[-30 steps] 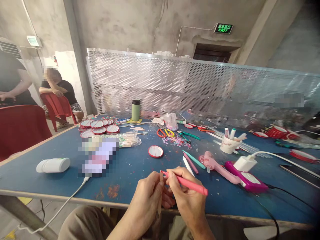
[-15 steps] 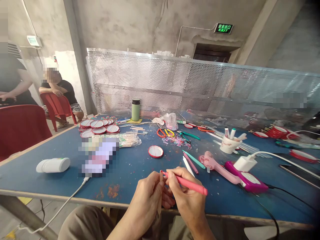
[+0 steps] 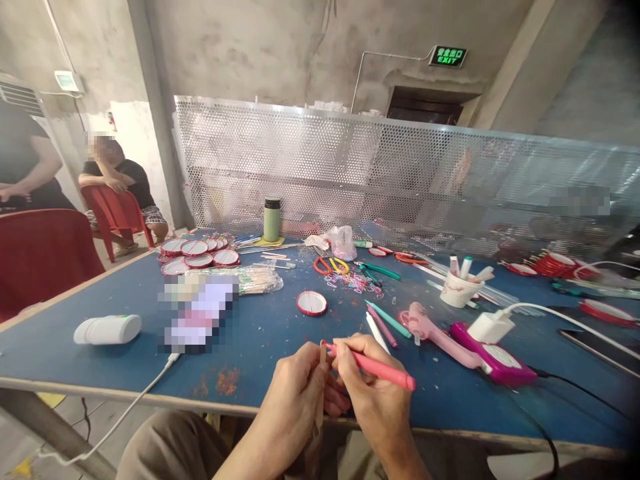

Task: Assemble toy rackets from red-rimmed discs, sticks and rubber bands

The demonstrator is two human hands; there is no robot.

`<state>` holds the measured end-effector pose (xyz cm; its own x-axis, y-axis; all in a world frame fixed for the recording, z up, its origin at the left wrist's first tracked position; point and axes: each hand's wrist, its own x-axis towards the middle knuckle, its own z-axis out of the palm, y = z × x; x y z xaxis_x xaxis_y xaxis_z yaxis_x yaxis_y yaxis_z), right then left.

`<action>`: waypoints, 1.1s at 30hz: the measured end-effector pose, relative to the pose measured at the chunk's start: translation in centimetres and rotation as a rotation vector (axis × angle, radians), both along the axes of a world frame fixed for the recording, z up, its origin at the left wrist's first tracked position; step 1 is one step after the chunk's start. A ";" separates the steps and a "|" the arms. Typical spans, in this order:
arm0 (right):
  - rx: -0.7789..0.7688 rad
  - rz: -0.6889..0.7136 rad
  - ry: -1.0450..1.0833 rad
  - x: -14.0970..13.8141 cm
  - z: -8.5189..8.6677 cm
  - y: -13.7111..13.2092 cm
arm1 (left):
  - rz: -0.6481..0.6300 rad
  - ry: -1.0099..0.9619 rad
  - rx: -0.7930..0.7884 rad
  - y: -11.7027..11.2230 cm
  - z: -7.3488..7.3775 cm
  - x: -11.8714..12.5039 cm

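Observation:
My left hand is closed round a flat wooden craft stick, held upright near the table's front edge. A red mark shows at the stick's top end. In my right hand is a coral-red marker pen, its tip touching the top of the stick. Just beyond my hands a small round disc with a red rim and white face lies on the blue table. White, mauve and teal pens rest to the right of it.
A pink handheld fan and magenta power strip lie right; a paper cup of markers stands behind. Pliers and plastic bits are mid-table. A phone, white bottle and red-rimmed discs are left. Two people sit or stand far left.
Both hands keep almost the same position, with the pen tip still at the stick's end. The view has shifted very slightly.

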<state>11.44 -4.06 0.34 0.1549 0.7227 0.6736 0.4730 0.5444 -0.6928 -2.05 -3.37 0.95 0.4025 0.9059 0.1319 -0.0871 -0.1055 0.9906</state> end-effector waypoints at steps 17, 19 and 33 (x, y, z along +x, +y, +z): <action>-0.014 -0.004 0.006 -0.1 0.1 0.0 | -0.007 -0.007 -0.001 0.1 -0.1 0.2; -0.021 -0.010 0.013 -0.1 0.1 0.0 | -0.009 -0.007 -0.013 0.0 0.0 0.2; 0.001 -0.019 0.006 0.0 0.1 0.0 | 0.004 -0.057 -0.064 0.6 -1.2 0.8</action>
<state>11.44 -4.03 0.40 0.1722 0.7186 0.6737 0.4790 0.5365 -0.6948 -1.26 -2.77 -0.21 0.3923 0.9148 0.0965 -0.1435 -0.0427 0.9887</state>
